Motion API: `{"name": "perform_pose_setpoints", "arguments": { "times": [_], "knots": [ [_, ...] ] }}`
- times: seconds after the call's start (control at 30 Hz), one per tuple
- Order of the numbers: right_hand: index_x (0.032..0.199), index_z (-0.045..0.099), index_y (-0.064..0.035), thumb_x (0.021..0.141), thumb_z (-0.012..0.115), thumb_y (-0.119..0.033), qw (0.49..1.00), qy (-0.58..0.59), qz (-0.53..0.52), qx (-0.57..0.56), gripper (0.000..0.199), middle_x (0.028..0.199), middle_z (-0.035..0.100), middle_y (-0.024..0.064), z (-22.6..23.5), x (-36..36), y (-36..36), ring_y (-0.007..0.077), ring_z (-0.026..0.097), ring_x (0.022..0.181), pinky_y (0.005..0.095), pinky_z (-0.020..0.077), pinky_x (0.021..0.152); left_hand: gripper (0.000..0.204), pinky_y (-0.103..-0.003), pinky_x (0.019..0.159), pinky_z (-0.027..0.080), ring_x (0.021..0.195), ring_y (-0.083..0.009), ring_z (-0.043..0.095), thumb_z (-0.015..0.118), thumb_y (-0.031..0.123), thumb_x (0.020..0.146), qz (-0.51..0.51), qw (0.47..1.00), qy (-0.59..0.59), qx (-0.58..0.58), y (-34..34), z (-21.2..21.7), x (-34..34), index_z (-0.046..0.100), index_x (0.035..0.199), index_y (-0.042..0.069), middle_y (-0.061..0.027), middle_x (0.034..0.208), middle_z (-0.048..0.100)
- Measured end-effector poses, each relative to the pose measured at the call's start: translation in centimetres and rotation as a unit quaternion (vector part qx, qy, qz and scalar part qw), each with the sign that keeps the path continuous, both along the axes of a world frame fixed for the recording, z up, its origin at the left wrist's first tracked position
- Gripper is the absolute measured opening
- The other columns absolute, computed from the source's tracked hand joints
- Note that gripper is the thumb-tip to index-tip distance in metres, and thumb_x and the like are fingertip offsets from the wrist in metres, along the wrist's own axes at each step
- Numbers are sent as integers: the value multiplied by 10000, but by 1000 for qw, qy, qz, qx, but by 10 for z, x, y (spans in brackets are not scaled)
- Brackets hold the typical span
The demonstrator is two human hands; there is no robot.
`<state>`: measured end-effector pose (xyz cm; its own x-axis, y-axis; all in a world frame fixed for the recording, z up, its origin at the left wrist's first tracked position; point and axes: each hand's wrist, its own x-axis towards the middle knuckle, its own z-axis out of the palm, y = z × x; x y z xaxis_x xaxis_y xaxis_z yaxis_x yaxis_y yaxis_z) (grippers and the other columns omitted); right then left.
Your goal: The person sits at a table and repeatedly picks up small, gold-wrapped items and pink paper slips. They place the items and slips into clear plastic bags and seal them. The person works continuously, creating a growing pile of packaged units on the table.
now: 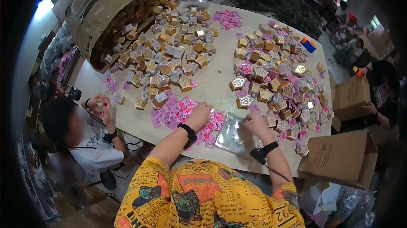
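1. Head view: left hand (pixel 200 113) lay flat, fingers spread, on pink slips (pixel 178 111) on the desk (pixel 220 79).
2. Right hand (pixel 254 123) pinched the edge of a clear bag (pixel 231 137), near the desk's front edge.
3. Bag looked light, floppy and slick; best gripped at the rim.

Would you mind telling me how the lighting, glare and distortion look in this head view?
Head view: strong fisheye bend, the table edge curving and the corners black; a bright window glare at upper left; the clear plastic bag between the left hand and right hand glints; the co-worker's face at left is blurred; the foil boxes shine.
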<state>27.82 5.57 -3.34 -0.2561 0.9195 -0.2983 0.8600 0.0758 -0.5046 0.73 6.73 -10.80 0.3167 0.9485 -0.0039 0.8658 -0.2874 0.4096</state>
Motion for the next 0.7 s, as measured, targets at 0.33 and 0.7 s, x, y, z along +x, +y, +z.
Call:
{"name": "perform_pose_setpoints", "arguments": {
  "times": [0.33,0.7],
  "knots": [
    [851,636,-52,762,611,-129,998,22,-17,52,120,824,607,165,-108,-28,-40,351,596,799,430,481,720,139,-443,801,409,949,-300,538,584,170,758,-30,995,89,38,27,-35,44,660,822,74,-124,928,592],
    [866,607,-39,762,615,-140,995,53,-46,74,145,911,587,163,-103,-51,-38,354,589,822,430,482,718,187,-300,552,462,584,-163,588,659,168,715,123,939,-283,-152,8,32,11,616,697,-12,-108,625,608]
  ]
}}
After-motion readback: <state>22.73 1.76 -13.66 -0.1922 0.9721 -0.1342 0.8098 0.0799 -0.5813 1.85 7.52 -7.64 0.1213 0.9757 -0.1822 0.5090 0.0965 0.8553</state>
